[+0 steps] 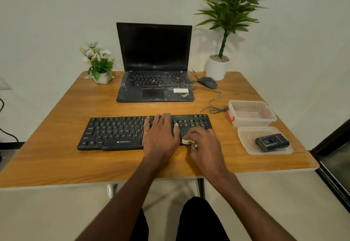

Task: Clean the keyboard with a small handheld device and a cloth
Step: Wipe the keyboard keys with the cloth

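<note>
A black keyboard (113, 132) lies across the middle of the wooden table (56, 161). My left hand (161, 134) rests flat on its right-of-centre keys, fingers straight. My right hand (204, 144) sits over the keyboard's right end, near the front edge, and its curled fingers grip a small pale cloth (186, 141), mostly hidden under the hand. The small black handheld device (271, 142) lies on a clear plastic lid (246, 146) to the right, apart from both hands.
A dusty open laptop (154, 81) stands behind the keyboard, with a wired mouse (207, 82) and its cable (216, 100) to its right. A clear plastic box (251, 114) sits right. A flower pot (102, 77) and a tall potted plant (216, 68) stand at the back.
</note>
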The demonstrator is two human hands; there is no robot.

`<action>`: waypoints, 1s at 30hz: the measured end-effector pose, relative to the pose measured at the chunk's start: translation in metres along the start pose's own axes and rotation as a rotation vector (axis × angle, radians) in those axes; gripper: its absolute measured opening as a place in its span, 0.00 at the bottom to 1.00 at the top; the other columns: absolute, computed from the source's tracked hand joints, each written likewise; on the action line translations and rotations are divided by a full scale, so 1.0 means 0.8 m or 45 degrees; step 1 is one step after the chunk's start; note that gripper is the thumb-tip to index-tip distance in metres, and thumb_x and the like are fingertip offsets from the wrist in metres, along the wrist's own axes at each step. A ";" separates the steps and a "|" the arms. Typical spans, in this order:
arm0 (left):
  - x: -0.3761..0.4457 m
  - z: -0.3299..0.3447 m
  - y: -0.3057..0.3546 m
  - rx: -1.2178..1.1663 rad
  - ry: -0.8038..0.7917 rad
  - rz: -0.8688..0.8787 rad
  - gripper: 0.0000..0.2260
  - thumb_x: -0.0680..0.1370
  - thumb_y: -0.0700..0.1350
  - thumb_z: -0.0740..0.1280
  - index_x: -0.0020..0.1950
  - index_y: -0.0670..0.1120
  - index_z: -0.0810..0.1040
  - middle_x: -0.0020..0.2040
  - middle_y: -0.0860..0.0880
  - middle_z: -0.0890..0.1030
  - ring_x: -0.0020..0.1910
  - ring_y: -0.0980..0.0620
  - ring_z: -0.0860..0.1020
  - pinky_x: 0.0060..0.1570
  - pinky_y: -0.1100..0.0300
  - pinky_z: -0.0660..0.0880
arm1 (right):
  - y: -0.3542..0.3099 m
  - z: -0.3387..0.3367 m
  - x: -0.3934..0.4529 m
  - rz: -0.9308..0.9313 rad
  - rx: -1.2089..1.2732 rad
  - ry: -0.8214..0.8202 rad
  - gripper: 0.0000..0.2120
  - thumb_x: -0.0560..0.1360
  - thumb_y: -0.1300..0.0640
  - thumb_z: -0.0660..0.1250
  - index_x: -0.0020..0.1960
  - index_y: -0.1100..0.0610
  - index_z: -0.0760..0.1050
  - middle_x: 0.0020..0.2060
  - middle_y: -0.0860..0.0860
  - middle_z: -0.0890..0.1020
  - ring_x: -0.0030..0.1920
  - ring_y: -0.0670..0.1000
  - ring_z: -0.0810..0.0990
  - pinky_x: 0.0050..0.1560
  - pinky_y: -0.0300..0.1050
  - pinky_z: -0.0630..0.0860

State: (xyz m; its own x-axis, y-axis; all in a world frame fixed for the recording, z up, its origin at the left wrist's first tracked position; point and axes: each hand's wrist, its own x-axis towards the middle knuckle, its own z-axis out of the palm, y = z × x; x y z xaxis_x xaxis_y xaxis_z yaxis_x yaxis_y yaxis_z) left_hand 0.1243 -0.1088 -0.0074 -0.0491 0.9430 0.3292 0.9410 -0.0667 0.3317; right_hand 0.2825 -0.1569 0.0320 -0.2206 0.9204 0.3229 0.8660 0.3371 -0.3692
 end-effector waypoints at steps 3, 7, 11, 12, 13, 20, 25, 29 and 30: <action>0.002 0.002 -0.003 -0.010 -0.006 -0.002 0.19 0.87 0.56 0.52 0.73 0.48 0.70 0.69 0.49 0.78 0.72 0.50 0.73 0.83 0.41 0.54 | 0.023 -0.021 -0.004 0.094 -0.089 -0.053 0.17 0.74 0.67 0.71 0.56 0.49 0.86 0.56 0.43 0.82 0.53 0.50 0.73 0.48 0.40 0.67; 0.003 0.004 -0.002 0.020 0.016 0.014 0.18 0.87 0.56 0.53 0.71 0.48 0.71 0.66 0.49 0.79 0.69 0.49 0.75 0.83 0.41 0.55 | 0.047 -0.038 0.012 0.314 -0.092 0.158 0.17 0.74 0.67 0.72 0.58 0.51 0.85 0.57 0.48 0.83 0.54 0.54 0.76 0.48 0.43 0.71; 0.003 0.005 -0.003 0.041 0.000 0.012 0.19 0.87 0.57 0.53 0.72 0.48 0.71 0.68 0.48 0.78 0.71 0.48 0.74 0.83 0.40 0.55 | 0.024 -0.011 0.014 0.032 0.017 -0.014 0.21 0.74 0.69 0.70 0.61 0.50 0.84 0.60 0.43 0.83 0.55 0.51 0.74 0.50 0.40 0.68; 0.004 0.005 -0.003 0.045 0.001 0.011 0.20 0.87 0.57 0.53 0.72 0.47 0.71 0.69 0.47 0.78 0.72 0.48 0.74 0.83 0.40 0.55 | 0.025 -0.006 0.013 -0.001 0.029 -0.039 0.22 0.73 0.70 0.69 0.61 0.50 0.84 0.60 0.43 0.83 0.55 0.50 0.73 0.50 0.40 0.68; 0.004 0.005 -0.003 0.046 0.005 0.010 0.21 0.87 0.57 0.53 0.73 0.47 0.71 0.69 0.47 0.78 0.72 0.48 0.74 0.83 0.40 0.55 | 0.028 -0.006 0.014 0.028 0.037 -0.022 0.22 0.73 0.70 0.69 0.60 0.49 0.85 0.59 0.42 0.84 0.54 0.50 0.73 0.49 0.41 0.68; 0.003 0.004 0.000 0.080 -0.011 0.014 0.24 0.87 0.59 0.50 0.74 0.46 0.71 0.73 0.47 0.76 0.75 0.47 0.71 0.83 0.40 0.54 | 0.062 -0.024 0.058 0.330 -0.043 0.137 0.20 0.72 0.69 0.70 0.58 0.50 0.86 0.52 0.52 0.87 0.56 0.57 0.78 0.48 0.46 0.75; 0.002 0.003 0.001 0.077 -0.018 -0.007 0.28 0.87 0.62 0.46 0.77 0.46 0.68 0.77 0.47 0.72 0.78 0.47 0.68 0.83 0.39 0.50 | 0.024 -0.006 0.032 0.180 -0.082 0.010 0.20 0.75 0.68 0.70 0.62 0.51 0.83 0.57 0.49 0.85 0.57 0.53 0.75 0.51 0.44 0.73; 0.003 0.002 -0.001 0.066 -0.045 -0.017 0.29 0.87 0.62 0.46 0.80 0.47 0.66 0.80 0.46 0.70 0.80 0.46 0.65 0.83 0.39 0.50 | 0.019 -0.007 0.006 0.151 0.021 0.020 0.21 0.74 0.70 0.69 0.59 0.48 0.85 0.59 0.44 0.85 0.57 0.51 0.75 0.53 0.40 0.71; 0.003 0.003 -0.001 0.063 -0.059 -0.018 0.30 0.87 0.62 0.47 0.82 0.47 0.65 0.81 0.46 0.69 0.81 0.46 0.64 0.83 0.39 0.50 | 0.021 -0.011 0.006 0.140 0.037 -0.011 0.21 0.74 0.69 0.69 0.59 0.48 0.85 0.59 0.43 0.85 0.58 0.51 0.76 0.56 0.41 0.73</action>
State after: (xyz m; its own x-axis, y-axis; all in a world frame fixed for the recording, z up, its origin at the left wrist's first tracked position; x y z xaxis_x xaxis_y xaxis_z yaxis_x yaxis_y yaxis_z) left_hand 0.1245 -0.1057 -0.0084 -0.0482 0.9578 0.2834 0.9558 -0.0381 0.2914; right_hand 0.2997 -0.1483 0.0352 -0.1286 0.9538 0.2716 0.8720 0.2392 -0.4271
